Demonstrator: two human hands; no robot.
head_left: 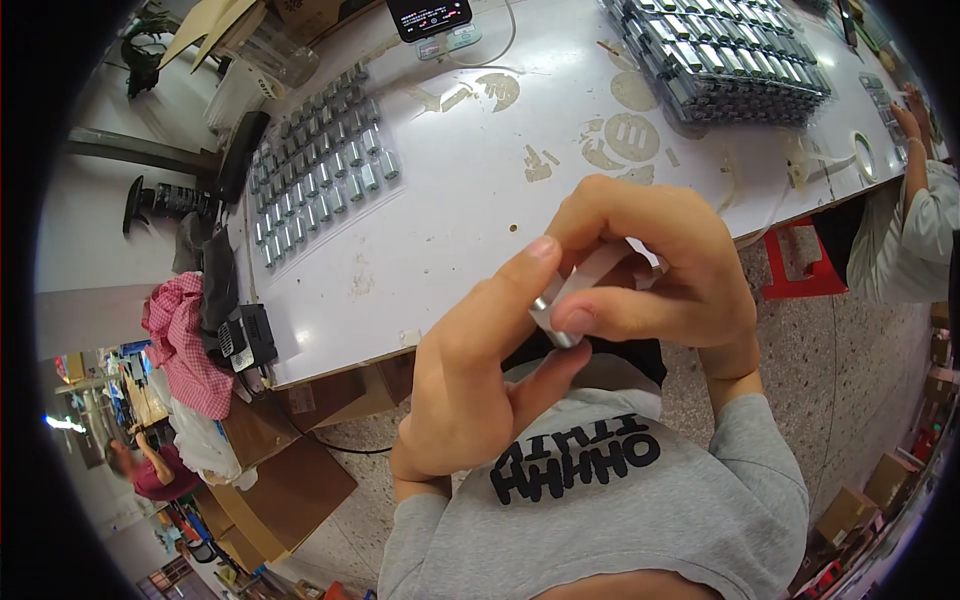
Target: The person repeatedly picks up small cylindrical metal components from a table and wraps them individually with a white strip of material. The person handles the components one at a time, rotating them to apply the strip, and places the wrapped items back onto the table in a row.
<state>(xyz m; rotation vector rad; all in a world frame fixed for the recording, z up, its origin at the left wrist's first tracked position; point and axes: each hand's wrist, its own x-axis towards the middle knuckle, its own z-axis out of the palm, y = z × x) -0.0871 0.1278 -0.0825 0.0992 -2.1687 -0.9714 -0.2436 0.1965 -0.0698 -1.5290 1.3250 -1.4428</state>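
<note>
Close to my body, over the table's front edge, both hands meet around a small shiny silver metal cylinder (556, 322). The thumb and fingers of my left hand (465, 370) pinch it from the left. A pale, thin strip (598, 264) runs from the cylinder into the curled fingers of my right hand (680, 260). My right thumb presses at the cylinder's side. The fingers hide part of the cylinder and the strip's far end.
On the white table (440, 200), a clear tray of similar silver cylinders (325, 165) lies at left. Stacked full trays (720, 65) stand far right, near a tape roll (864, 157). A phone (430, 18) sits at the back. Another person's hand (907, 120) works at far right.
</note>
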